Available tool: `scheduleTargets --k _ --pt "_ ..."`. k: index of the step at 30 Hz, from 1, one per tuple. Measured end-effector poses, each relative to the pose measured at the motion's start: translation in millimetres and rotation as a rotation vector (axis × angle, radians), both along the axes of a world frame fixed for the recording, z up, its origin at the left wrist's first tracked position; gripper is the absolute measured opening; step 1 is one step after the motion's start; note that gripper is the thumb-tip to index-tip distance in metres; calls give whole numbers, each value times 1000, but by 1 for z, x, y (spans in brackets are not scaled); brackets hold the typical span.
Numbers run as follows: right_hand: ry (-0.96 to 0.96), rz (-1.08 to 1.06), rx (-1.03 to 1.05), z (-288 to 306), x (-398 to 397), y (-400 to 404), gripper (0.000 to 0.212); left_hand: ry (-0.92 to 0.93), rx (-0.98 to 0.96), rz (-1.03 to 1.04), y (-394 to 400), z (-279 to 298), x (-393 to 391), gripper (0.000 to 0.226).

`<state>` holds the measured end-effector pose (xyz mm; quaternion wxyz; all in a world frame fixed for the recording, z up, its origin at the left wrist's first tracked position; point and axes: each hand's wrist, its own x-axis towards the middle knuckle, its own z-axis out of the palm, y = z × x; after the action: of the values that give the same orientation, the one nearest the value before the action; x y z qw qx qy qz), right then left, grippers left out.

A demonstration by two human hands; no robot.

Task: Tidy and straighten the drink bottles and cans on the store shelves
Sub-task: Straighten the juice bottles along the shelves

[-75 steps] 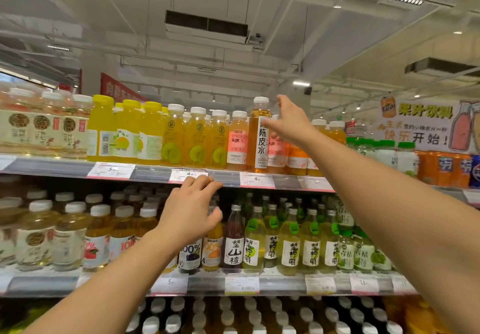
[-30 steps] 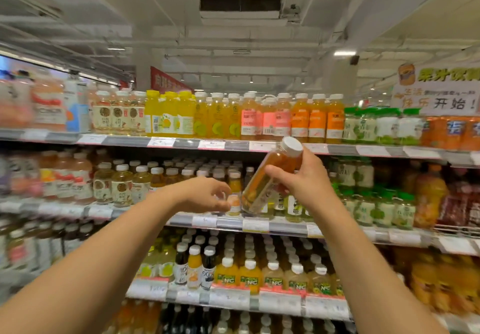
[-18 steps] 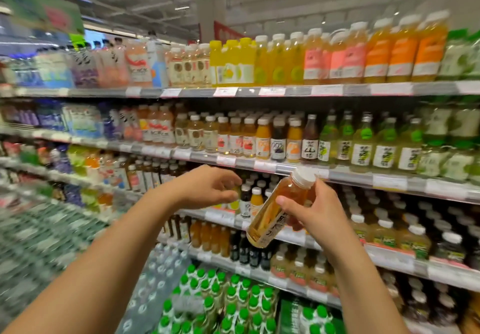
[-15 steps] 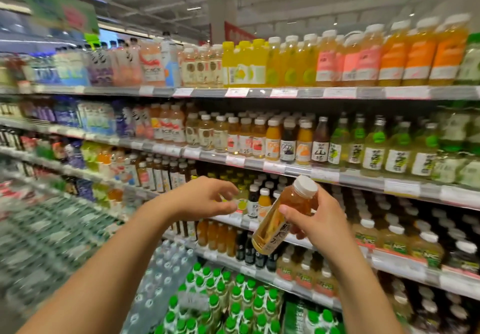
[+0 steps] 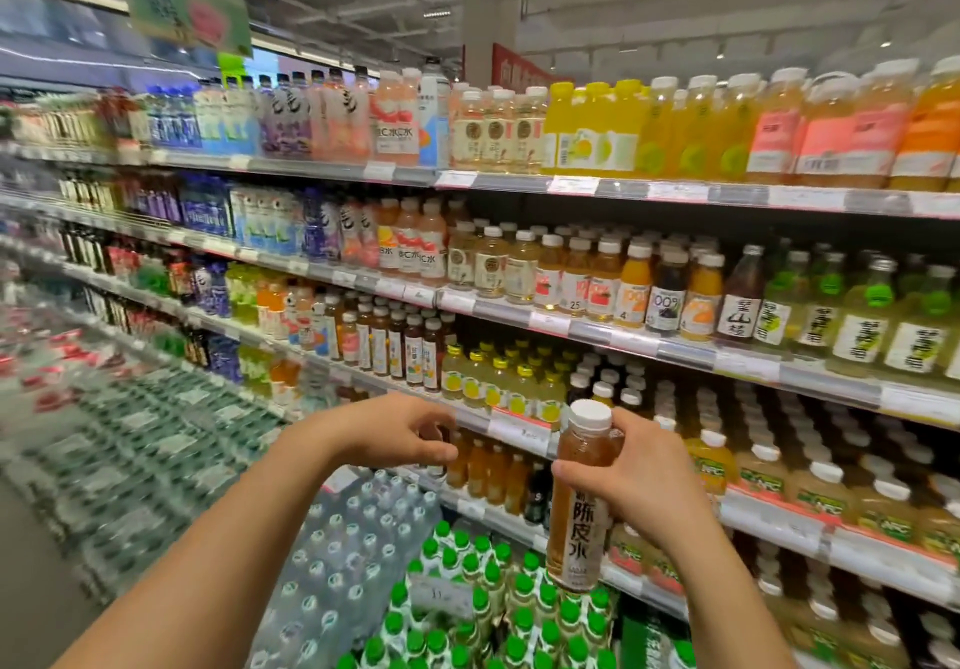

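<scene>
Right hand grasps an upright amber bottle before stocked shelves; left hand, fingers curled, holds nothing, just beside it

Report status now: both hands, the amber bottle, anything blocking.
Right hand gripping amber bottle at shoulder, upright, off the shelf. Left hand curled, holding nothing visible. Green-capped bottles stacked below; no obstruction between hands and shelves.

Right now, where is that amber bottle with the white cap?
The amber bottle is off the shelf, held nearly upright in the right hand, low and right of centre in the head view, above the green-capped bottles.
</scene>
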<state>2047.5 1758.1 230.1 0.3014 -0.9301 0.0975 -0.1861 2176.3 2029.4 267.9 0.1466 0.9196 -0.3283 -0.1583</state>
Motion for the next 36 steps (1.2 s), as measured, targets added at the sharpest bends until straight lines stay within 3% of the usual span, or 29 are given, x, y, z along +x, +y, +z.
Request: scheduleTargets --k 13,24,36 --pt "-55 -38 29 -19 75 130 57 -33 -35 -30 133 -20 78 59" --pt "-84 -17 14 -27 192 160 52 -31 -36 8 164 -40 163 59" --pt "-88 147 138 -51 346 188 55 -103 -22 179 199 -55 252 44"
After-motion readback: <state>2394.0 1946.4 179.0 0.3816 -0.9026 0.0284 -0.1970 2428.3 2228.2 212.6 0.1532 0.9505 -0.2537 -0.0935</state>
